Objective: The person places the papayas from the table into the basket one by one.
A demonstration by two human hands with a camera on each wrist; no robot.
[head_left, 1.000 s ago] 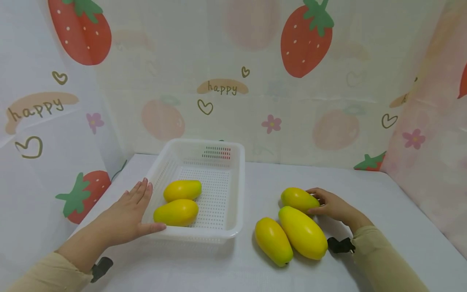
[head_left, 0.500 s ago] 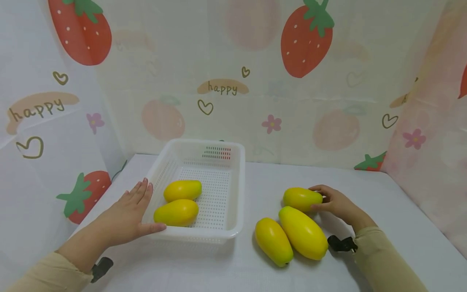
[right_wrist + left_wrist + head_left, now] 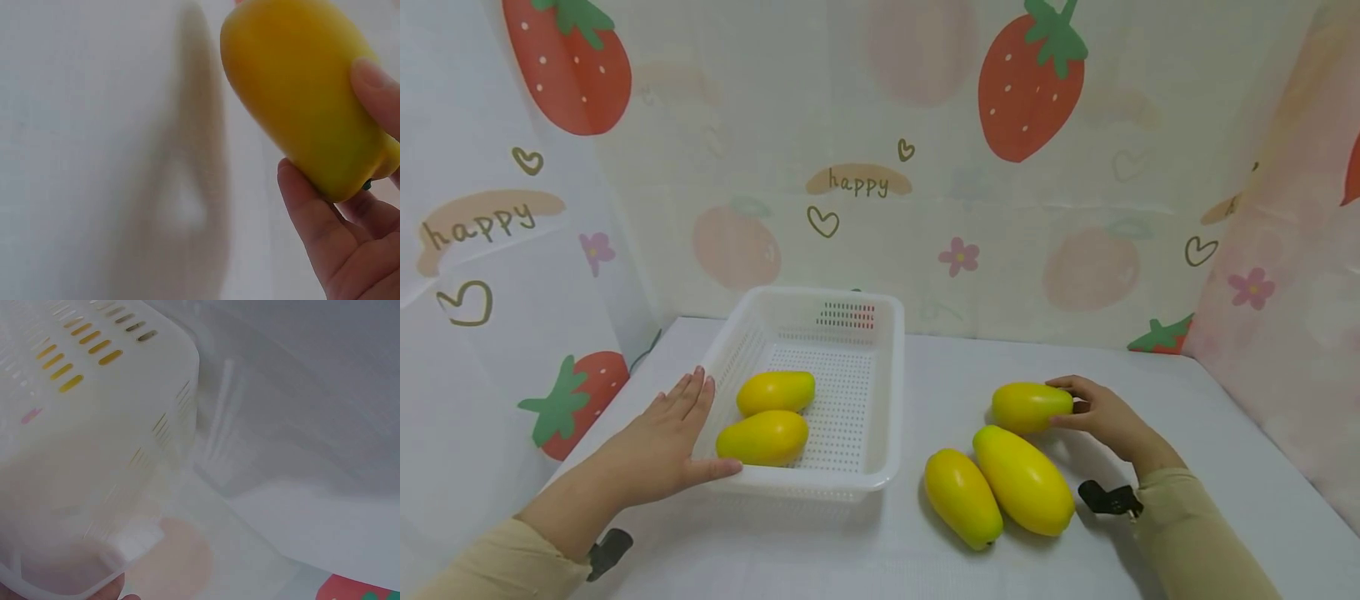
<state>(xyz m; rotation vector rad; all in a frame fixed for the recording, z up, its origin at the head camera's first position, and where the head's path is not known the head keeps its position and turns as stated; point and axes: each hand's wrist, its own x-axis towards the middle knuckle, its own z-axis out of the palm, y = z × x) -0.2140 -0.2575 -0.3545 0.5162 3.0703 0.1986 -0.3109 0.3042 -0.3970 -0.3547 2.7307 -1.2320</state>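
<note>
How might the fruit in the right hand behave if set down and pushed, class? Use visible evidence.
The yellow fruit would probably roll, since its sides are rounded. It may be slippery, as its skin looks smooth. It seems stiff: the right hand grips it with no visible dent.

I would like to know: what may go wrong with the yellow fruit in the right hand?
The held fruit might slip, since the right hand grips it only near its greenish end. It could also knock the larger fruit close beside it and set that rolling.
</note>
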